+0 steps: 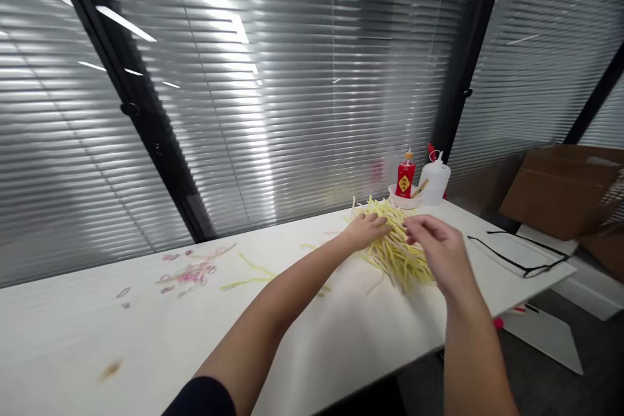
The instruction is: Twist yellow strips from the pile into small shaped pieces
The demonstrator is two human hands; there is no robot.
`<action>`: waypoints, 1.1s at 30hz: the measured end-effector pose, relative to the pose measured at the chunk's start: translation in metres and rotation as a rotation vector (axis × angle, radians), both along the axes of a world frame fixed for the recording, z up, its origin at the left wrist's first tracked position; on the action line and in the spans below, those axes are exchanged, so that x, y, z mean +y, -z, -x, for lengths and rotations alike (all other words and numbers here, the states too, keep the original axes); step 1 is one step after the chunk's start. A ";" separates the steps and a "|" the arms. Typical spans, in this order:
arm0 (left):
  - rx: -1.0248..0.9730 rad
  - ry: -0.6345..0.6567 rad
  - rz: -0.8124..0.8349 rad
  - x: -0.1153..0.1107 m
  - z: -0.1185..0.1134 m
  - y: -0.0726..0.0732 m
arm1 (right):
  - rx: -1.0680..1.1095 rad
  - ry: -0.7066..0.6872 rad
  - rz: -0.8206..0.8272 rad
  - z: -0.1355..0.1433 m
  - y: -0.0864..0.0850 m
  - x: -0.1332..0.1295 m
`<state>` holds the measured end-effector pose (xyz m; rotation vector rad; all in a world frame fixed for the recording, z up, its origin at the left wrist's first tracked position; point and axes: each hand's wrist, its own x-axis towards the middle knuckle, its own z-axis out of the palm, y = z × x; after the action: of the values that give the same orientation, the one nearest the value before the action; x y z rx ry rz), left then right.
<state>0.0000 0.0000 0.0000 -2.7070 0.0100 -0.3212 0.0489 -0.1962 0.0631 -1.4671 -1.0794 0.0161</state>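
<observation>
A heap of long thin yellow-green and pale strands (397,250) lies toward the back right of the white table (361,325); their material is unclear. My left hand (368,232) rests on the heap's left side, palm down, fingers stretched out. Over the right side of the heap is my right hand (441,247), slightly blurred, with thumb and fingers drawn together. Whether anything is pinched between them cannot be made out. A few loose yellow strands (253,280) lie on the table left of the heap, partly behind my left forearm.
Behind the heap stand a red bottle (405,177) in a pale bowl (403,202) and a white squeeze bottle (435,181). Black glasses (526,268) lie at the right edge. Small pink and purple loops (192,275) are scattered left. Cardboard boxes (560,192) stand beyond; blinds line the back.
</observation>
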 end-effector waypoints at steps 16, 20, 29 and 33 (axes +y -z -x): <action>0.005 0.197 -0.072 0.043 -0.014 -0.017 | -0.685 0.519 0.896 -0.019 0.062 0.081; -0.007 0.084 0.077 0.052 -0.009 -0.029 | -0.663 0.431 0.867 -0.034 0.045 0.077; -0.121 0.062 0.372 0.073 -0.003 -0.051 | -0.550 0.216 0.498 -0.056 0.024 0.073; -0.151 0.074 0.439 0.075 0.003 -0.058 | -0.559 0.131 0.390 -0.059 0.019 0.074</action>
<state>-0.0030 0.0745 0.0584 -3.1110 -0.0042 -0.6130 0.1083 -0.1221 0.0442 -1.9572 -1.4824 -0.3082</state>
